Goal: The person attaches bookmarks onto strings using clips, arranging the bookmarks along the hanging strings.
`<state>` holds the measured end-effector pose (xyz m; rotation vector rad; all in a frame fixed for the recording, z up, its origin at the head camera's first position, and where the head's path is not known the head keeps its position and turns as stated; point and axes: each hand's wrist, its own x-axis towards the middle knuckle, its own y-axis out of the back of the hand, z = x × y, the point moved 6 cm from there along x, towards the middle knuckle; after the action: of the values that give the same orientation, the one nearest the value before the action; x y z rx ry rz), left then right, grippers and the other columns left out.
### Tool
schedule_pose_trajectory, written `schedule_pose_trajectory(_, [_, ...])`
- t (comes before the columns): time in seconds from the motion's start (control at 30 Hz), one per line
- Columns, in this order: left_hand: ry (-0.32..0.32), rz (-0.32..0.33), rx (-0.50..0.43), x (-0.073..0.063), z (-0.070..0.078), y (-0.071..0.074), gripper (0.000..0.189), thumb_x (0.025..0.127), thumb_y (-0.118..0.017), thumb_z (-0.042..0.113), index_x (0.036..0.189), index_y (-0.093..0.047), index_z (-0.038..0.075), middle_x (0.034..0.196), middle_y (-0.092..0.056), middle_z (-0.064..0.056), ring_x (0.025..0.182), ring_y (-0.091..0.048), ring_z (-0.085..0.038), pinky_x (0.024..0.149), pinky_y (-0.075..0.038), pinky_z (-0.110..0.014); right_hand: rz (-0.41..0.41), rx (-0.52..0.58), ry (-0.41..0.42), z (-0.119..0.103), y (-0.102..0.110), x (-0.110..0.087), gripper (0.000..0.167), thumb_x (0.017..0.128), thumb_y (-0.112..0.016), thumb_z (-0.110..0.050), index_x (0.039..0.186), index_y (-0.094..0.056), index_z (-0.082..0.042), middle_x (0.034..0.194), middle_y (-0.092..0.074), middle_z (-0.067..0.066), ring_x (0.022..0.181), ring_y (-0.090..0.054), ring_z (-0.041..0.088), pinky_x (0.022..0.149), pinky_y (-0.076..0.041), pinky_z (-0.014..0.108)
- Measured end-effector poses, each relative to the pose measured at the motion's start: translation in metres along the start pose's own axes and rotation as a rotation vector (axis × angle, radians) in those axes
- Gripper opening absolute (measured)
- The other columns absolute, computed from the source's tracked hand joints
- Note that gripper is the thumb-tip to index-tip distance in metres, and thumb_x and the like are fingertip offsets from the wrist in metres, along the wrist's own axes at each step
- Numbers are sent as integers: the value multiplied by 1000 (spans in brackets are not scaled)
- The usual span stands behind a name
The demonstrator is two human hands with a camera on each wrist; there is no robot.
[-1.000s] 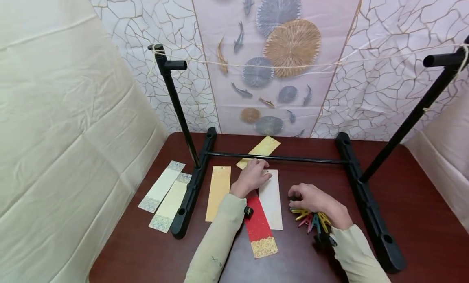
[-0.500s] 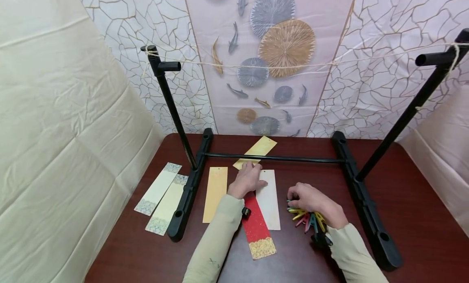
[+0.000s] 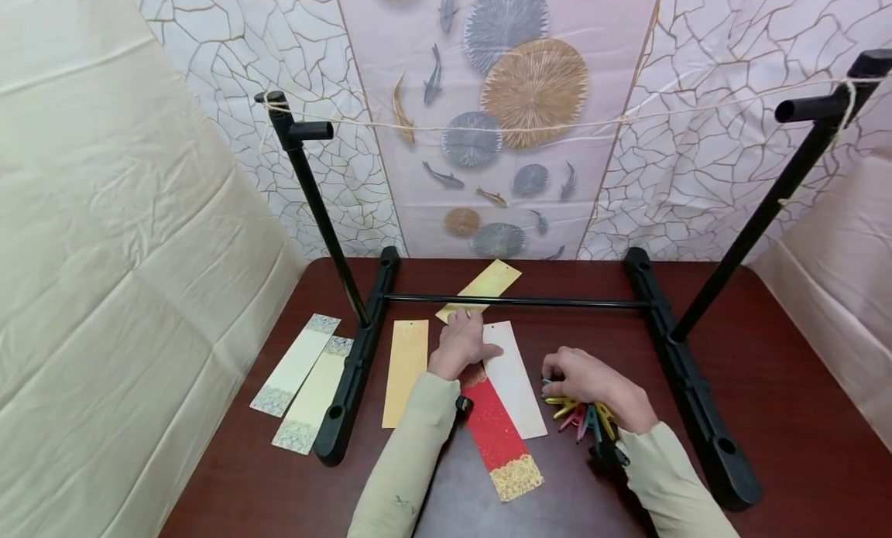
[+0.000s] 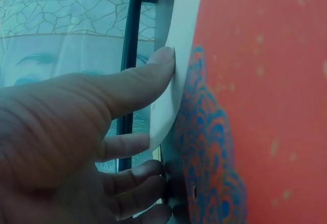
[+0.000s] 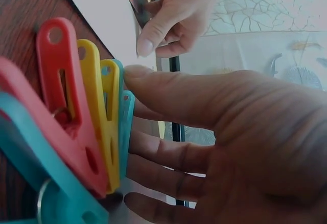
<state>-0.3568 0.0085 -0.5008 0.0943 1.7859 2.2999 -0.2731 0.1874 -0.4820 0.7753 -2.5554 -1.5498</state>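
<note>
My left hand pinches the top corner of a white paper strip; in the left wrist view the thumb lies on its bent edge. A red paper strip with gold ends overlaps the white one, its upper end partly hidden by the hand. My right hand is at a bunch of plastic clothespins. In the right wrist view its thumb and fingers hold a teal clothespin, beside yellow clothespins and a red clothespin.
A black stand with two uprights spans the table, a string tied between their tops. An orange-yellow strip lies left of my left hand, a gold strip under the crossbar. Two pale patterned strips lie outside the left foot.
The lower ends of the white and red strips have swung to the right as my left hand moves slightly left. The right hand stays at the clothespins. The head view has shifted a little.
</note>
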Motion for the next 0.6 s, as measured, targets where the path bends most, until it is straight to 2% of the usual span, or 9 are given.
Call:
schedule_pose_trajectory(0.33, [0,-24,-94,-3,-1,0,57,82,-76,45,117,-49,9,108,-63,-10,99,-56,-27,73,-50,-40,-6,-1,-5,-1,-2,2,14,85,-77,-22,85,-65,-15,81,-55,1,70,-48,14,60,-42,27])
schedule_pose_trajectory(0.47, [0,0,-154,-3,-3,2,49,86,-73,40,115,-49,9,94,-64,-8,85,-60,-24,66,-49,-38,13,-21,5,0,-2,3,13,86,-76,-21,85,-64,-14,79,-54,1,68,-47,14,59,-41,27])
schedule_pose_trajectory(0.6, [-36,47,-218,-3,-1,8,37,90,-69,35,111,-50,12,77,-61,-4,65,-58,-18,57,-46,-33,56,-37,-7,2,1,4,13,88,-74,-21,87,-65,-12,75,-55,0,63,-47,12,58,-41,27])
